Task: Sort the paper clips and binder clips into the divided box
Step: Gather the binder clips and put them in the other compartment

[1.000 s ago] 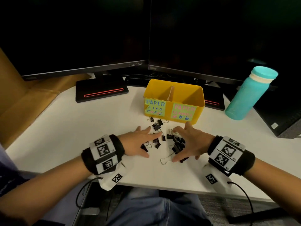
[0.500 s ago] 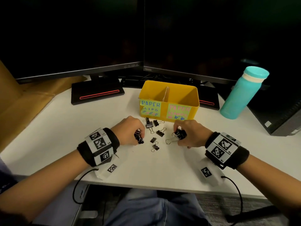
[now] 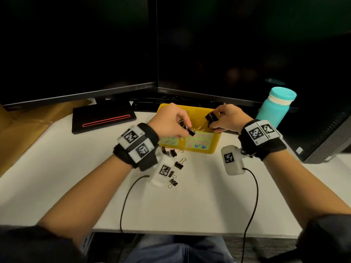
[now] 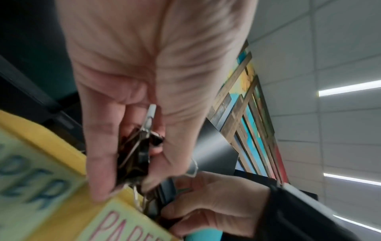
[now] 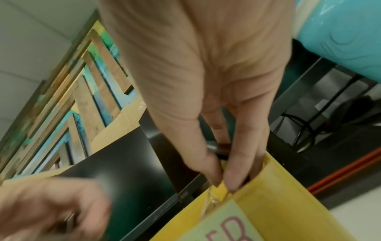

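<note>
I am holding a bunch of black binder clips [image 3: 187, 128] in my left hand [image 3: 169, 120] and more in my right hand [image 3: 227, 118], both over the yellow divided box [image 3: 209, 149]. I am aiming for its right-hand compartment, releasing low so none bounce out; five binder clips are waiting on the desk [image 3: 190, 202].

- Yellow plastic divided box [image 3: 212, 147], under both hands, carries two pale green paper labels: blue lettering below the left hand [image 3: 167, 120], pink lettering [image 3: 199, 138] below the right hand [image 3: 227, 117].
- Black metal binder clips with silver wire handles [image 3: 178, 164] lie on the white desk [image 3: 76, 168] just nearer than the left hand.
- Black wristbands [image 3: 135, 146] bear white tags with black square-code patterns.
- Turquoise bottle with cream collar [image 3: 275, 105] stands right of the right hand.
- Black monitor base with red stripe [image 3: 104, 120] sits left of the left hand.
</note>
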A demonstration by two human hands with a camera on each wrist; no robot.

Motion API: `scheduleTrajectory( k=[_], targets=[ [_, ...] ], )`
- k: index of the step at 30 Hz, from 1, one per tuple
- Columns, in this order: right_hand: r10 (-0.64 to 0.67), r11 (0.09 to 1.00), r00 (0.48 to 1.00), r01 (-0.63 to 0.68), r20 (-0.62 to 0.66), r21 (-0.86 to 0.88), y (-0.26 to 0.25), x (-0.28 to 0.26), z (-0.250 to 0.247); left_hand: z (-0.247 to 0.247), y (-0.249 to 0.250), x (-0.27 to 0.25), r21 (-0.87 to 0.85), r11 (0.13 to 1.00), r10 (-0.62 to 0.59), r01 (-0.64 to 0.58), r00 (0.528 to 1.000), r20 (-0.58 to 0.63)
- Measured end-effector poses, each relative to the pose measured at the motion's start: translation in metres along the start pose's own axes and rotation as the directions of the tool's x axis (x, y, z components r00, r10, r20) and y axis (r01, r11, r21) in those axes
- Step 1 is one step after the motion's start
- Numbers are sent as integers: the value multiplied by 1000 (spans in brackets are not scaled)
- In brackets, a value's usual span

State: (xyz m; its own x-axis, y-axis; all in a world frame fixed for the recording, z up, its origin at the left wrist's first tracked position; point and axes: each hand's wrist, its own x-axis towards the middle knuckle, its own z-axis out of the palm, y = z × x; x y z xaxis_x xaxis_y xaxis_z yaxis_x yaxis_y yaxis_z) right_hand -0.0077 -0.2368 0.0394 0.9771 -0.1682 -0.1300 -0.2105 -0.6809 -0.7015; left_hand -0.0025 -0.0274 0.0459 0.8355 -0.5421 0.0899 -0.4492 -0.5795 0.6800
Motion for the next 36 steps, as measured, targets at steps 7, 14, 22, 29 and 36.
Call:
scheduleTrajectory(
  k=[7, 14, 22, 29, 36],
  targets=[
    [-274, 952, 861, 178, -428, -251, 5, -14, -5, 25, 6, 36, -29, 999, -51, 46, 978, -201],
    [-444, 653, 806, 591, 392, -474, -5, -56, 53, -5, -44, -29, 379, 915, 92, -140, 985, 143],
    [-270, 597, 781, 595, 563, -539, 0, -45, 99, 21, -68, -51, 600, 785, -151, -153, 892, 426],
    [-173, 730, 864, 435, 473, -526, 4, -62, 86, 9, -76, -51, 508, 859, -94, -65, 955, 281],
    [-134, 811, 882, 360, 452, -461, -6, -57, 118, 25, -80, -38, 480, 873, -241, 91, 934, 262]
  ],
)
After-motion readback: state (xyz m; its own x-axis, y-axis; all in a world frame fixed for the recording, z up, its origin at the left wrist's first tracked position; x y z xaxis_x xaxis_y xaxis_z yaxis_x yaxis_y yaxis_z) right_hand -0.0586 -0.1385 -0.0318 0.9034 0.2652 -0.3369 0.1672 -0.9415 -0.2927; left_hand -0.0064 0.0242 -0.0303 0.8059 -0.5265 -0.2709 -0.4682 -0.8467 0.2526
